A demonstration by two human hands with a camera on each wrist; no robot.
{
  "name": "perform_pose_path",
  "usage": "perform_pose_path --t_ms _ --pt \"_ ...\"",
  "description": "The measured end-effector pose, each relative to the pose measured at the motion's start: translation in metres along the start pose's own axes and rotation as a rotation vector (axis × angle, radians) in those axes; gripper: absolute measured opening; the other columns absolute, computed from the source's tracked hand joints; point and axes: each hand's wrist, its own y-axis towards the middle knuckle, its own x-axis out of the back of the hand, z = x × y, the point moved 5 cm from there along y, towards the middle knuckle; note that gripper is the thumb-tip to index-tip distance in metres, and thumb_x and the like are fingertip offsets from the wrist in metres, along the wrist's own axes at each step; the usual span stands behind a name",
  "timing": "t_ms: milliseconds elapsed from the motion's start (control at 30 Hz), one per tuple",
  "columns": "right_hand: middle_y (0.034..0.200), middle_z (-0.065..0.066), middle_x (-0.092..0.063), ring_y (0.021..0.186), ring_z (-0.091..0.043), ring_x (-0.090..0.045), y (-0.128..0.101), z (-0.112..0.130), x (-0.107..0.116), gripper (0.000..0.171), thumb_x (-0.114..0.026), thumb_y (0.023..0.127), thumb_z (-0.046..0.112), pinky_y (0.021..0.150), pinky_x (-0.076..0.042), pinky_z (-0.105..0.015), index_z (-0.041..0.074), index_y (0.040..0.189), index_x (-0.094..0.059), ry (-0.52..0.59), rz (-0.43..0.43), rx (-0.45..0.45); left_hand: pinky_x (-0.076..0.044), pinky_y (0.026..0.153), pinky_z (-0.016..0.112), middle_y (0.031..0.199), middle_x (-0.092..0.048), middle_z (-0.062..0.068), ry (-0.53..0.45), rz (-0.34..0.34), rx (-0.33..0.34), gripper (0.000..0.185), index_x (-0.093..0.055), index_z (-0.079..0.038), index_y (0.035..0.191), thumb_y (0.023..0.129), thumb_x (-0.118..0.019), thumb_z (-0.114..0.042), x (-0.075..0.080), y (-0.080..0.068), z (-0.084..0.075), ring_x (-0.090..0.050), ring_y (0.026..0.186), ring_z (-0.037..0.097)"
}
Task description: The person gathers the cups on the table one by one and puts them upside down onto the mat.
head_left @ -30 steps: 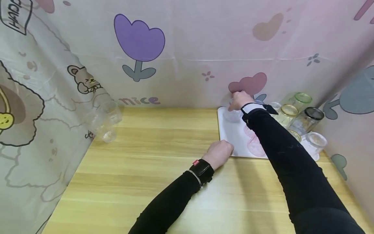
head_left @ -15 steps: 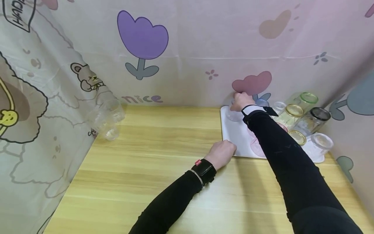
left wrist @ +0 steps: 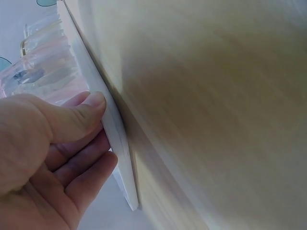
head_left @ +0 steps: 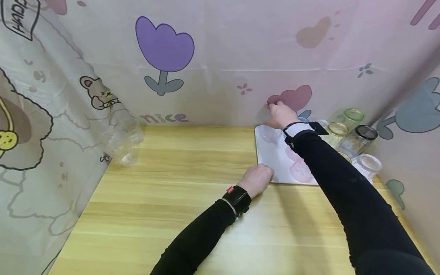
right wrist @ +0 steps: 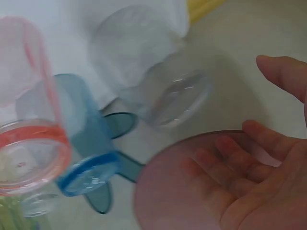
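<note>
A white tray (head_left: 277, 162) lies toward the right of the wooden table. My left hand (head_left: 257, 178) grips its front left corner; the left wrist view has the thumb on the tray's edge (left wrist: 120, 146) and the other fingers against its side. At the tray's back left corner stands a clear see-through cup (head_left: 269, 134). Beside and above it is my right hand (head_left: 282, 115), fingers spread and holding nothing. The right wrist view shows the clear cup (right wrist: 144, 52) apart from the fingers, with a blue-rimmed cup (right wrist: 86, 139) and a pink-rimmed cup (right wrist: 29, 86) nearby.
Several see-through cups with green, yellow, black and clear rims crowd the tray's right part, like the black-rimmed cup (head_left: 359, 139); my right sleeve (head_left: 330, 168) hides some. More clear cups (head_left: 125, 143) stand at the table's far left. A printed curtain (head_left: 220, 68) hangs behind.
My right hand has let go of the clear cup, spread its fingers and lifted slightly. The cup stays at the tray's back left corner. My left hand keeps its place on the tray.
</note>
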Motion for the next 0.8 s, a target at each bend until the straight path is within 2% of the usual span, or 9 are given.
perform_pose_path --t_ms 167,333,567,667,800 --pt "0.153 -0.029 -0.042 0.134 -0.05 -0.048 -0.021 0.017 0.009 0.066 -0.069 0.093 0.027 0.101 -0.048 -0.067 -0.002 0.149 -0.049 0.065 -0.049 0.01 -0.056 0.067 0.024 0.096 -0.075 -0.007 -0.025 -0.005 0.008 0.019 -0.079 -0.022 0.092 0.089 -0.073 -0.003 0.0 -0.001 0.0 -0.069 0.086 0.01" --pt "0.153 -0.027 -0.043 0.132 -0.048 -0.051 -0.046 0.034 0.005 0.063 -0.067 0.095 0.03 0.1 -0.049 -0.065 0.002 0.149 -0.051 0.14 -0.098 0.053 -0.056 0.067 0.024 0.097 -0.074 -0.006 -0.056 -0.005 0.014 0.02 -0.078 -0.02 0.093 0.088 -0.073 -0.002 -0.002 -0.002 0.003 -0.069 0.087 0.009" --pt "0.15 -0.024 -0.047 0.134 -0.045 -0.051 -0.082 0.046 -0.02 0.055 -0.063 0.102 0.033 0.108 -0.046 -0.061 0.0 0.145 -0.054 0.196 -0.147 0.117 -0.054 0.066 0.023 0.093 -0.069 -0.005 -0.112 -0.024 -0.02 0.015 -0.074 -0.017 0.094 0.091 -0.071 -0.003 -0.003 -0.007 0.004 -0.066 0.085 0.009" --pt "0.151 -0.025 -0.047 0.132 -0.046 -0.054 -0.095 0.047 -0.035 0.054 -0.061 0.104 0.033 0.107 -0.047 -0.061 -0.001 0.145 -0.054 0.231 -0.142 0.112 -0.055 0.072 0.022 0.097 -0.069 -0.005 -0.094 -0.035 -0.054 0.012 -0.074 -0.016 0.099 0.091 -0.072 -0.007 -0.001 -0.013 0.003 -0.067 0.09 0.011" --pt "0.153 -0.024 -0.047 0.134 -0.044 -0.053 -0.109 0.042 -0.056 0.054 -0.056 0.105 0.037 0.107 -0.047 -0.062 0.002 0.146 -0.054 0.292 -0.123 0.068 -0.056 0.087 0.024 0.116 -0.069 -0.004 -0.065 -0.01 -0.085 0.02 -0.073 -0.015 0.112 0.092 -0.075 -0.014 0.0 -0.022 0.002 -0.066 0.106 0.014"
